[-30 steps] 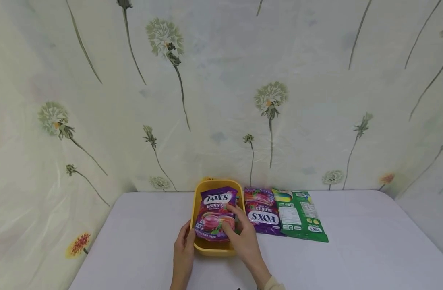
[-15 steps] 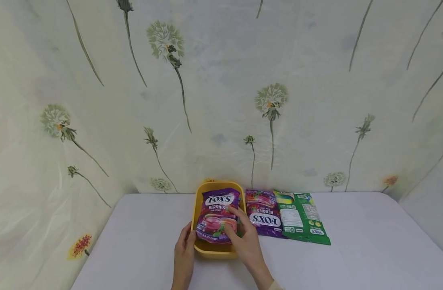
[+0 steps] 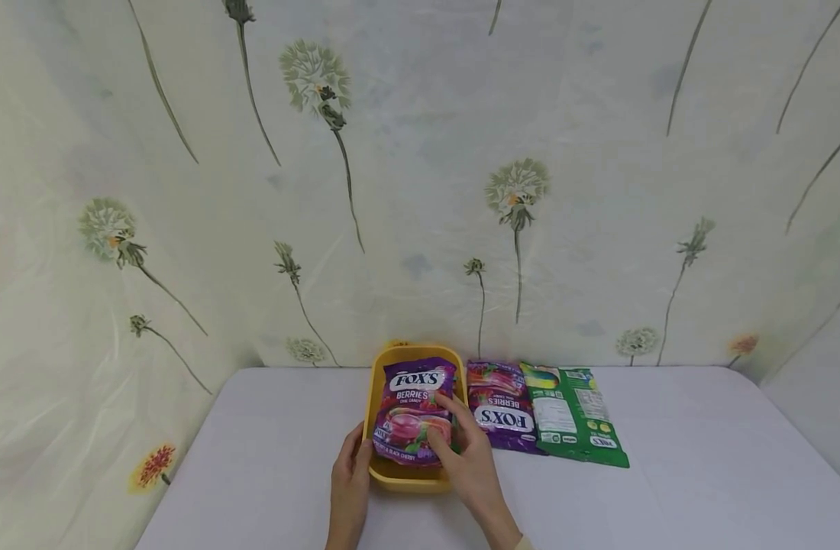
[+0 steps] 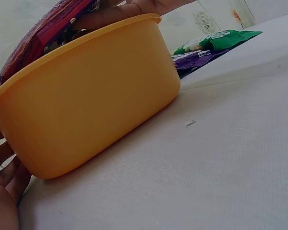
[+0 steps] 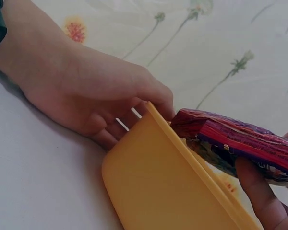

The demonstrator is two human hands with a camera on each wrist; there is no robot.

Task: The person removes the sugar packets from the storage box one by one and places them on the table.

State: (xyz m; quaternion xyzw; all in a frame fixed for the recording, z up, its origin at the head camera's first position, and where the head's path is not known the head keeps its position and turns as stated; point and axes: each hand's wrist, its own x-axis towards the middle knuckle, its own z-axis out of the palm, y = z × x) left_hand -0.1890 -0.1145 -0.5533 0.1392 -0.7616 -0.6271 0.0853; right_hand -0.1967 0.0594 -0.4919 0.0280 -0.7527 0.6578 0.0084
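Note:
A purple bag of berry candy (image 3: 415, 416) lies at the top of the yellow plastic tub (image 3: 409, 484), tilted and reaching up to its rim. With its thumb at the rim and fingers along the outer wall, my left hand (image 3: 350, 477) grips the tub's left side. My right hand (image 3: 471, 458) holds the candy bag by its right edge. Seen from the right wrist, the thumb (image 5: 259, 191) meets the bag's lower edge, and other fingers are mostly cut off. Whatever lies under the bag is largely hidden.
Right of the tub, another purple candy bag (image 3: 501, 416) lies flat, partly overlapped by a green bag (image 3: 576, 416) with its printed back up. Behind the white-covered table (image 3: 276, 435) hangs a dandelion-patterned sheet (image 3: 420, 176).
The whole scene shifts slightly in the head view. Both hands keep their places on the tub and the candy bag, with hardly any movement.

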